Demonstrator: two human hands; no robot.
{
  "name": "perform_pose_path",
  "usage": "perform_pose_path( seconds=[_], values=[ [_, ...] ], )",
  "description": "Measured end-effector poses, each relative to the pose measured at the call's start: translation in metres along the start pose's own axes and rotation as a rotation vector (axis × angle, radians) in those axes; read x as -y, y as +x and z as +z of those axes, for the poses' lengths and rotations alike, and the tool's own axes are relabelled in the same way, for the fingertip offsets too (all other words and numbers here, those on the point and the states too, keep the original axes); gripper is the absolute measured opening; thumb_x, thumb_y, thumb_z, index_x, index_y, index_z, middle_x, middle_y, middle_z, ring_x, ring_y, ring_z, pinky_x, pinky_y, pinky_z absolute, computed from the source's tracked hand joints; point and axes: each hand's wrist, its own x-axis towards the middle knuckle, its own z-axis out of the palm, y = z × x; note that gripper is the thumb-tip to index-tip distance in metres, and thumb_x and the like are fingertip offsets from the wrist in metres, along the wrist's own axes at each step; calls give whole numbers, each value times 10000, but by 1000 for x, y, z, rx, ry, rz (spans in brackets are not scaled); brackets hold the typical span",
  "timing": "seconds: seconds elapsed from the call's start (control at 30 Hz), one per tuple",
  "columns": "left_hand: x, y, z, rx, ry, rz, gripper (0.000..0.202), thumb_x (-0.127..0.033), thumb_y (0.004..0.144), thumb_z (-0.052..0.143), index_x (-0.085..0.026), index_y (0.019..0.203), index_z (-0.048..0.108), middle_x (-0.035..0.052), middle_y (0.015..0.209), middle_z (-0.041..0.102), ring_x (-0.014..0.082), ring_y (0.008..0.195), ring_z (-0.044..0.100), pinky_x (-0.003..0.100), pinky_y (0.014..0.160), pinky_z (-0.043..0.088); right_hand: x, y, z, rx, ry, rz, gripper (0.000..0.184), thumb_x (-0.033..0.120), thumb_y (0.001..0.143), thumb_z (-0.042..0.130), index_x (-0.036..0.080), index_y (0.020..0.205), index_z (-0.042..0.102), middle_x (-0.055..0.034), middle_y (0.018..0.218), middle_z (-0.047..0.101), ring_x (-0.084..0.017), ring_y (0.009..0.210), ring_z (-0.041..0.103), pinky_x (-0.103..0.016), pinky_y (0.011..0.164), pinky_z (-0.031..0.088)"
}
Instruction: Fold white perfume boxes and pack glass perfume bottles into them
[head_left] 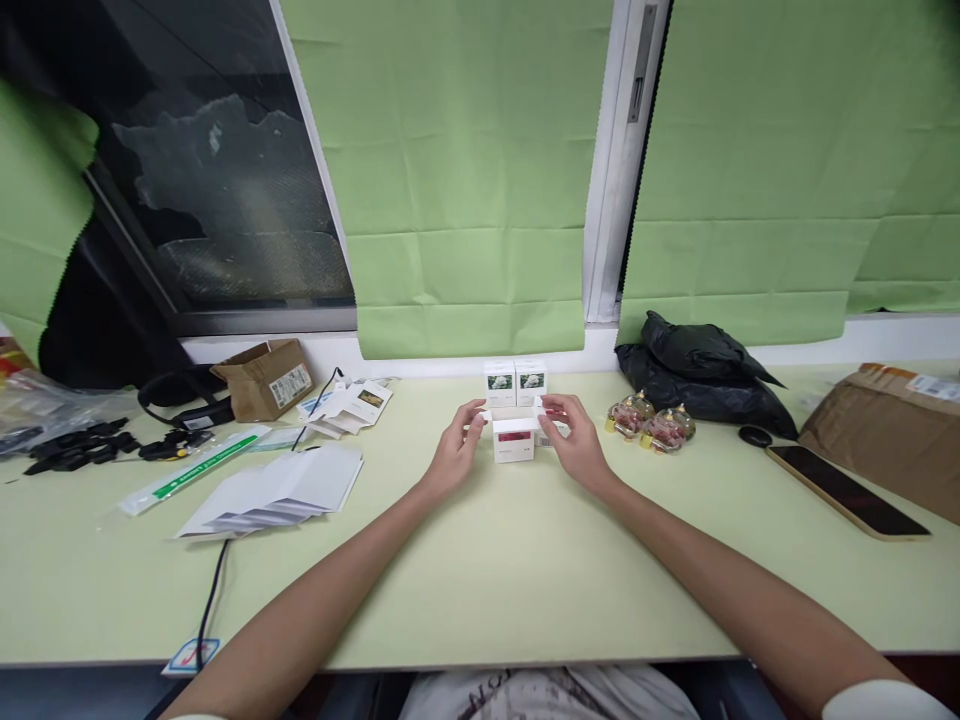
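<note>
A small white box with a red label (514,441) stands on the pale green table (480,570) in front of me. My left hand (456,452) grips its left side and an opened top flap. My right hand (574,440) holds the right side, fingers pinched on the flap. Just behind it, two white boxes with a flower picture (515,383) stand side by side against the wall.
Flat white box blanks (277,490) and a cable lie at left, with a small cardboard box (266,378) and black parts (75,445). Right of my hands sit several small glass bottles (651,422), a black bag (701,375), a phone (844,488) and a brown parcel (889,425).
</note>
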Motion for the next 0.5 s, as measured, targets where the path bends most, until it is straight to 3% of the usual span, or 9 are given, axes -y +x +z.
perform_pose_path(
  seconds=[0.13,0.23,0.3,0.37,0.5],
  values=[
    [8,-4,-4,101,20,83,576,-557,1079,321,-306,1596,295,118,1361,582,239,1243,592,390,973,519,-6,2,-5,-53,-59,-2,255,375,1047,514,254,1257,593,-99,1253,606,-234,1131,639,-456,1020,561],
    [15,-4,-1,134,75,82,888,-589,949,626,-285,1636,151,153,1370,559,262,1226,599,386,929,531,-18,3,-10,-62,-176,22,283,370,1047,495,236,1283,576,-119,1276,596,-260,1165,619,-485,1034,535],
    [17,-3,5,136,105,34,1042,-535,844,785,-283,1627,145,143,1318,600,264,1195,616,367,891,536,-29,3,-13,-27,-285,51,346,382,1042,491,229,1347,548,-132,1304,588,-289,1216,592,-526,1068,496],
    [17,-2,10,159,105,-12,945,-493,835,804,-272,1573,257,121,1276,643,249,1139,640,349,858,537,-39,2,-16,30,-370,87,396,398,1043,475,231,1398,531,-137,1340,578,-304,1264,566,-536,1095,467],
    [18,2,13,195,105,-70,507,-460,904,719,-229,1313,527,88,1237,681,224,1043,663,329,827,535,-53,0,-16,183,-483,146,435,401,1058,436,224,1437,553,-138,1445,549,-299,1351,513,-492,1158,410]
  ],
)
